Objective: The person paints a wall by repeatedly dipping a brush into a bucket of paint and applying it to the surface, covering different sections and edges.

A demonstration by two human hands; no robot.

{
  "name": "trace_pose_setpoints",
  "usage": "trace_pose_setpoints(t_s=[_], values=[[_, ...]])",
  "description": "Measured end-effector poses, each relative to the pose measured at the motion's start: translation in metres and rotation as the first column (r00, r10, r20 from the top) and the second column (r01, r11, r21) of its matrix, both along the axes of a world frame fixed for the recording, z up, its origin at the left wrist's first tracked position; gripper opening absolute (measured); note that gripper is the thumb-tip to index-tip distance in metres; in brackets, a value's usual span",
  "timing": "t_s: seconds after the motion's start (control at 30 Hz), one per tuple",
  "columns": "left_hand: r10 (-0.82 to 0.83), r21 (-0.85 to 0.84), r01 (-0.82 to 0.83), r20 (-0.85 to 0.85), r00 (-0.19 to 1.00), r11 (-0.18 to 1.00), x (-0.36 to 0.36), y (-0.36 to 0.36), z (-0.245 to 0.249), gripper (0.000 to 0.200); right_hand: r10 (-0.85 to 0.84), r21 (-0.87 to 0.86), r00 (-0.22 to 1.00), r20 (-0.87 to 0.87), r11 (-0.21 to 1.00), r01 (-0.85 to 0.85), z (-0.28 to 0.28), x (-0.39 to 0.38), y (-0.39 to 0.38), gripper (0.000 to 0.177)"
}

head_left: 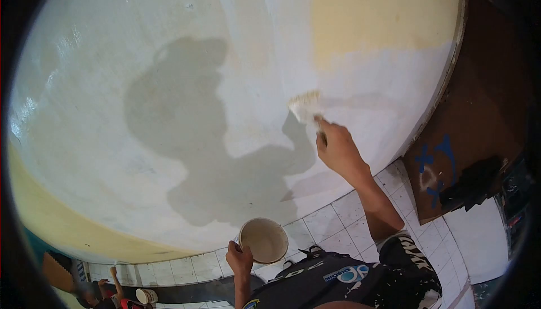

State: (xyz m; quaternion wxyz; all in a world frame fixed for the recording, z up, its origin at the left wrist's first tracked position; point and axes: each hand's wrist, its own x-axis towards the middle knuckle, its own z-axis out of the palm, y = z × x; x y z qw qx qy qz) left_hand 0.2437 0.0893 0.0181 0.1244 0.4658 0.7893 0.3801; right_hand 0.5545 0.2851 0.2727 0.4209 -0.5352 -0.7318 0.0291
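My right hand [338, 144] is closed around the handle of a wide paintbrush [306, 105]. Its pale bristles overlap the wall [253, 55], where white paint covers much of a yellow coat. Low in the view, my left hand [240, 257] grips the rim of a round bucket [264, 240] close to my body. The bucket's inside looks pale and coated. A shadow of my head and arm falls across the wall left of the brush.
Bare yellow paint [389, 13] shows at the upper right. A brown board [479, 83] with blue marks stands at right. White floor tiles [332, 219] run along the wall's foot. At lower left another person [107, 295] is beside a white bucket [146, 296].
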Motion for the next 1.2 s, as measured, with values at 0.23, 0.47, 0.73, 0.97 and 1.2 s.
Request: trace_pose_setpoints(t_s=[0.23, 0.47, 0.73, 0.97, 1.2], values=[[-0.037, 0.020, 0.038, -0.013, 0.999, 0.999, 0.004, 0.008, 0.005, 0.025, 0.060, -0.101, 0.996, -0.070, 0.993, -0.067, 0.049, 0.008, 0.002, 0.027], [-0.051, 0.044, 0.051, 0.021, 0.998, 0.998, 0.010, 0.014, 0.008, 0.024, 0.063, 0.226, 0.991, -0.118, 0.974, -0.035, 0.207, -0.012, 0.014, 0.028], [-0.033, 0.005, 0.032, 0.027, 0.999, 0.999, 0.013, 0.002, 0.003, 0.022, 0.067, 0.426, 0.995, -0.072, 0.904, -0.030, 0.149, -0.020, 0.022, 0.031], [0.024, -0.020, -0.023, 0.010, 1.000, 1.000, 0.005, -0.008, 0.005, 0.021, 0.082, 0.008, 0.994, -0.076, 0.997, -0.082, 0.065, 0.001, -0.009, 0.036], [0.038, -0.055, -0.039, -0.023, 0.999, 0.998, 0.000, 0.000, 0.005, 0.022, 0.078, 0.403, 0.993, -0.089, 0.914, -0.036, 0.180, -0.005, -0.013, 0.024]])
